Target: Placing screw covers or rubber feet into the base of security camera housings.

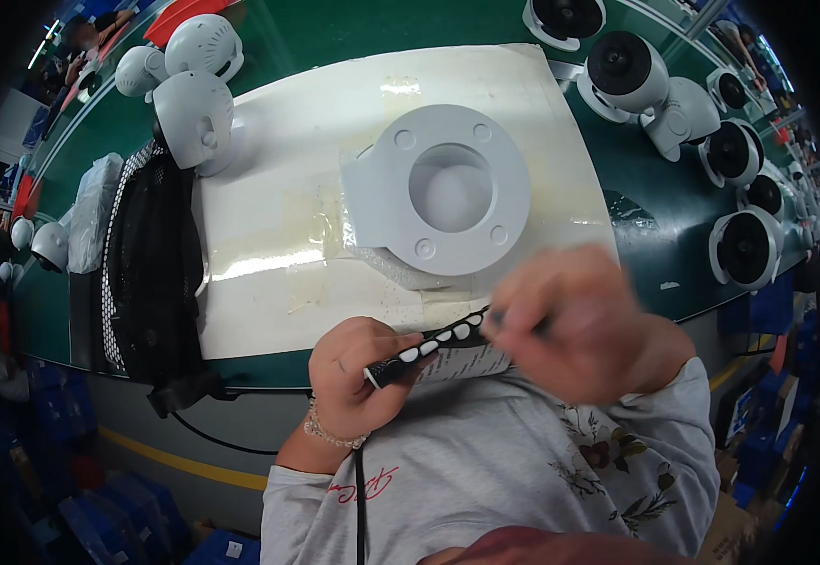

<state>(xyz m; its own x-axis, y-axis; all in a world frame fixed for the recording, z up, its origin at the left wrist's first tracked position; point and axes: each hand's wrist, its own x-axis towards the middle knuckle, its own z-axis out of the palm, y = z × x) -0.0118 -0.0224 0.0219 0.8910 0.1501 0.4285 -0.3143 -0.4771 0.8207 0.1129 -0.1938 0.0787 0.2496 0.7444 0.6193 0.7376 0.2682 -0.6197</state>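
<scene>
My left hand point(353, 372) is closed round the left end of a black strip with a row of white oval pads point(443, 337), held at the near edge of the table. Whitish backing with small print shows below the pads. At the strip's right end is my right hand point(575, 330), smeared by motion, its fingers drawn together in a pinch. Something small and dark shows by those fingertips, too blurred to name. Just beyond both hands lies a light grey round holder point(514, 193) with a deep central hole, several small round recesses and a flat tab on its left.
A pale worn sheet point(269, 217) with clear tape covers the green table point(325, 33). White fan-like units point(193, 118) stand at the far left, with more black-fronted units point(622, 71) along the right. A black mesh-edged bundle point(151, 273) lies left, beside a clear plastic bag point(95, 212).
</scene>
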